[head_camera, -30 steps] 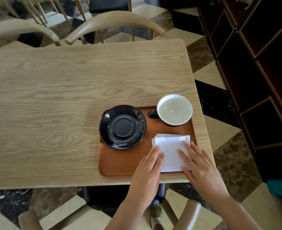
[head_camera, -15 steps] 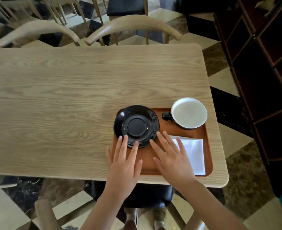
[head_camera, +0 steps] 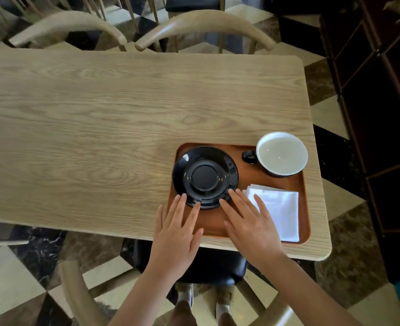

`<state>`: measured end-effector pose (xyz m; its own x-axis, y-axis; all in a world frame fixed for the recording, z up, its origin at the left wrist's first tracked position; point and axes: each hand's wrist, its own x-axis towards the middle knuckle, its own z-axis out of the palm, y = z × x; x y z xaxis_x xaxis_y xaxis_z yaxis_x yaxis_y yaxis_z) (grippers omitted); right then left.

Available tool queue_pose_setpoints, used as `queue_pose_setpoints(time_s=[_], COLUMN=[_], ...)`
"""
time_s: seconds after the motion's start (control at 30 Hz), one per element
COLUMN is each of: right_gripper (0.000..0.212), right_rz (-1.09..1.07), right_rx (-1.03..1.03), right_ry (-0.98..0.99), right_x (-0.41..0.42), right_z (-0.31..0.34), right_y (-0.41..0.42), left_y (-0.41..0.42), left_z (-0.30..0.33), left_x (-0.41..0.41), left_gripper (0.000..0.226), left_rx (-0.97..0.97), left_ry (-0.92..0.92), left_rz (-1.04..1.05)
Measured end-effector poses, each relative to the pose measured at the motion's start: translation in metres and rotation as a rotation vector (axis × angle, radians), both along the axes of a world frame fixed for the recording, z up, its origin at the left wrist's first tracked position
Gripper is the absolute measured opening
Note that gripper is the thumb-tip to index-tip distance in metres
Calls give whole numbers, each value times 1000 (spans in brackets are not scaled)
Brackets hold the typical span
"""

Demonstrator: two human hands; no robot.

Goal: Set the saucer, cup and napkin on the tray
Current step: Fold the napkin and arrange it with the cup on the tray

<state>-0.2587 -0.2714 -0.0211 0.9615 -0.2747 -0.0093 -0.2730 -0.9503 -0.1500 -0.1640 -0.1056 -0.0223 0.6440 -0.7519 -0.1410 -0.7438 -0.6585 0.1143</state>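
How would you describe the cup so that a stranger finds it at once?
Look at the brown tray near the right end of the wooden table. The cup stands in the tray's far right corner. Unlike the black saucer and flat white napkin, it is white inside, with a dark handle.

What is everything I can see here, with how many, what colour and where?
rectangular wooden table: one, pale oak, fills the middle
shallow wooden tray: one, reddish brown, table's near right corner
round glossy saucer: one, black, tray's left end
cup: one, white inside, black handle, tray's far right corner
folded napkin: one, white, tray's near right
curved-back wooden chairs: two, pale, beyond the table
left hand: fingertips at the saucer's near rim
right hand: flat, between saucer and napkin
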Motion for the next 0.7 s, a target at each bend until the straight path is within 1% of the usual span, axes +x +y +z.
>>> queue_pose_setpoints(time_s=[0.47,0.53,0.6,0.7], right_gripper=[47,45,40,38], right_rz=[-11,-6,-13,-111], right_rx=[43,47,66,58], right_ry=[-4,-48,-144,-293], right_x=[-13,-13,-12,-5], right_z=[1,4,11,29], right_y=[14,15,8,-26], left_y=[10,9,2,-30], left_z=[-1,1,9,27], left_x=[-11,-11,-8,5], left_gripper=[54,54,54,53], left_rx=[2,-27,-92,-212], left_ry=[22,10,-5,-40], left_rz=[11,19,10,-53])
